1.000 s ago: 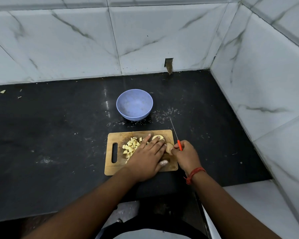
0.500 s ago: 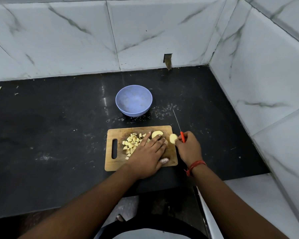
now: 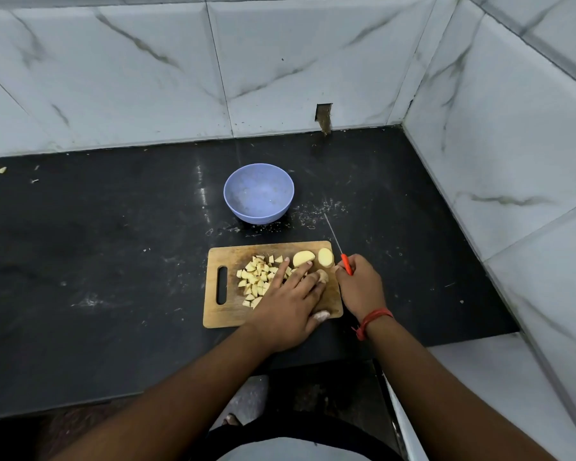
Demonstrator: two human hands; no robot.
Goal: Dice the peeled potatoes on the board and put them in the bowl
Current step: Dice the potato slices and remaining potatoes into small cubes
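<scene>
A wooden cutting board lies on the black counter. A pile of diced potato covers its middle. Two potato slices lie flat at the board's far right corner, one beside the other. My left hand lies over the board with straight fingers, and a potato piece shows at its fingertips. My right hand grips a knife by its orange handle, just off the board's right edge; the thin blade points away toward the wall. The blue bowl stands beyond the board and looks empty.
Marble-tiled walls close the counter at the back and on the right. White specks lie on the counter right of the bowl. A small scrap sits at the far left near the back wall. The counter's front edge runs just below my forearms.
A second potato slice now lies flat at the board's far right corner. My right hand with the knife has shifted slightly off the board's right edge. My left hand stays over the potato.
</scene>
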